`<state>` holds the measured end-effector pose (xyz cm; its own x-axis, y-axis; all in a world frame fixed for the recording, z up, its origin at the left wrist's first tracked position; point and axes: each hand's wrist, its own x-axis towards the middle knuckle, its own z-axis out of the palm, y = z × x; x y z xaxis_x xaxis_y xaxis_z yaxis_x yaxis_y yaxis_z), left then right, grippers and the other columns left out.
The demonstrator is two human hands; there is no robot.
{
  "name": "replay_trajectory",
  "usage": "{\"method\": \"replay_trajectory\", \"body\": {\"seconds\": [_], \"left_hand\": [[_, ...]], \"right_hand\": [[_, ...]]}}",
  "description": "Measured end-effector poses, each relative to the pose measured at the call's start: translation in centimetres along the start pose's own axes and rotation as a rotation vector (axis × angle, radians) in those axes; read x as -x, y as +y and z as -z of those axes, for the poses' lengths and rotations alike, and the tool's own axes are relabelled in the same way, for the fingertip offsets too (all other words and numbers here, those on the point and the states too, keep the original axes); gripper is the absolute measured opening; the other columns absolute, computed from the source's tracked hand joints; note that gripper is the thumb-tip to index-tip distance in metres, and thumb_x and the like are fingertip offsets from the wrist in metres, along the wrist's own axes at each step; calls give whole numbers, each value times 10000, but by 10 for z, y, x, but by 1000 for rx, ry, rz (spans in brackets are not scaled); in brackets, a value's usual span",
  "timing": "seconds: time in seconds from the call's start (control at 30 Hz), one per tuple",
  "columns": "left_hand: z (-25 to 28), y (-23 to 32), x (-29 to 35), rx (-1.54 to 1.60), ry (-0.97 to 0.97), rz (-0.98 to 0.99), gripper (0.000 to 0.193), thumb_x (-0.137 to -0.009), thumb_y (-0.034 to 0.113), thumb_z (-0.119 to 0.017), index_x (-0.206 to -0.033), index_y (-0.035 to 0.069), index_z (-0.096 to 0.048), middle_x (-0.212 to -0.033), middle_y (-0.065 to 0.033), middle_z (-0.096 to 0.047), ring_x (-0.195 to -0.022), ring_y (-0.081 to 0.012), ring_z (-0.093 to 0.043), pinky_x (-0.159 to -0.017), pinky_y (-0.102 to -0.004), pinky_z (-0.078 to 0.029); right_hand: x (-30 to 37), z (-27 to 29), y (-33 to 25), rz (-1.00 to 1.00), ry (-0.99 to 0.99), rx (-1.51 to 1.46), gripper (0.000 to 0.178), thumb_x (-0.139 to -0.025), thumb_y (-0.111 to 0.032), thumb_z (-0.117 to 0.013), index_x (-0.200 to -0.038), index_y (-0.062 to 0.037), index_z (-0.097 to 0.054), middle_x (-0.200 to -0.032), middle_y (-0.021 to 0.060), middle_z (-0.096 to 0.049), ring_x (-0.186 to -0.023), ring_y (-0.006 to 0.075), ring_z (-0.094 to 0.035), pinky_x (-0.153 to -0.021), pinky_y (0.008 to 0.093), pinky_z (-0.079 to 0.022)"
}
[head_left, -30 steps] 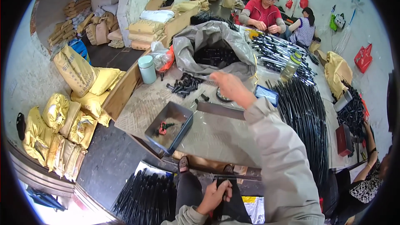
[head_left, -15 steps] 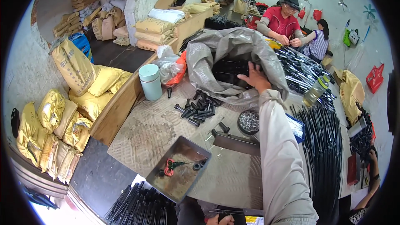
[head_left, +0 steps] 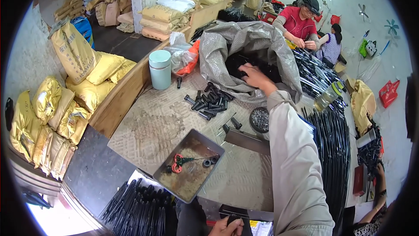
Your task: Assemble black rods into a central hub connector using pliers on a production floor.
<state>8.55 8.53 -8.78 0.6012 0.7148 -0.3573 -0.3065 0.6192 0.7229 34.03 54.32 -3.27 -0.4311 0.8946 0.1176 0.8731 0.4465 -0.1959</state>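
The right hand (head_left: 258, 79) reaches from a pale sleeve (head_left: 299, 166) into the open mouth of a grey sack (head_left: 214, 55), its fingers lying over the black parts (head_left: 273, 71) heaped inside; whether they are pinching one cannot be told. The left hand (head_left: 227, 228) is low at the bottom edge, in front of the person's dark trousers, its fingers closed together around a dark object (head_left: 233, 216) that is too hidden to make out. The sack stands on the tabletop (head_left: 142, 124), and just in front of it lies a loose pile of black bolt-shaped pieces (head_left: 210, 101). Nearer the person, a grey tray (head_left: 188, 188) holds red-handled scissors (head_left: 176, 164) and small black rings (head_left: 207, 163). Between the tray and the right forearm are a flat dark metal bar (head_left: 246, 142) and, just behind it, a round dish (head_left: 252, 127) of shiny bits (head_left: 261, 118). A pale blue jar (head_left: 160, 72) stands left of the sack, beside a clear and orange plastic bag (head_left: 190, 61). Long black rods (head_left: 334, 148) lie to the right of the forearm, close to a bottle (head_left: 327, 97) with a yellow-green cap. Across the tabletop, a person in red (head_left: 301, 24) works with both hands together.
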Motion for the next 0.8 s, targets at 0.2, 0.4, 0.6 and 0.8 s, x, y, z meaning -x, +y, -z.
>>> {"method": "replay_trajectory", "body": {"seconds": [0.2, 0.4, 0.6, 0.8], "left_hand": [[-10, -2, 10, -34, -3, 1, 277, -950, 282, -454, -869, 27, -525, -624, -40, -545, -502, -98, -504, -489, -229, -418], [-5, -25, 4, -47, -22, -77, 242, -952, 216, -441, -900, -9, -514, -657, -48, -556, -527, -93, -517, -491, -222, -415], [-8, -20, 8, -111, 32, -82, 250, -953, 229, -443, -901, -5, -514, -651, -49, -553, -524, -90, -513, -488, -218, -409], [-23, -23, 15, -84, 6, -122, 254, -956, 237, -437, -897, 2, -512, -649, -50, -553, -516, -86, -508, -486, -214, -404]], "right_hand": [[6, 7, -53, 1, 191, 74, 331, -756, -91, -604, -1081, -72, -543, -1057, 138, -555, -1001, 323, -540, -857, 407, -422], [62, 56, -95, 113, 234, -409, 240, -783, -158, -606, -995, -47, -592, -944, 136, -622, -903, 347, -590, -760, 396, -465], [144, 55, -139, 229, 29, -1, 253, -789, -186, -595, -982, -22, -588, -925, 172, -629, -794, 363, -608, -694, 423, -475], [168, 36, -133, 80, 96, 257, 239, -768, -156, -577, -970, -33, -613, -839, 185, -633, -790, 376, -597, -692, 451, -466]]}}
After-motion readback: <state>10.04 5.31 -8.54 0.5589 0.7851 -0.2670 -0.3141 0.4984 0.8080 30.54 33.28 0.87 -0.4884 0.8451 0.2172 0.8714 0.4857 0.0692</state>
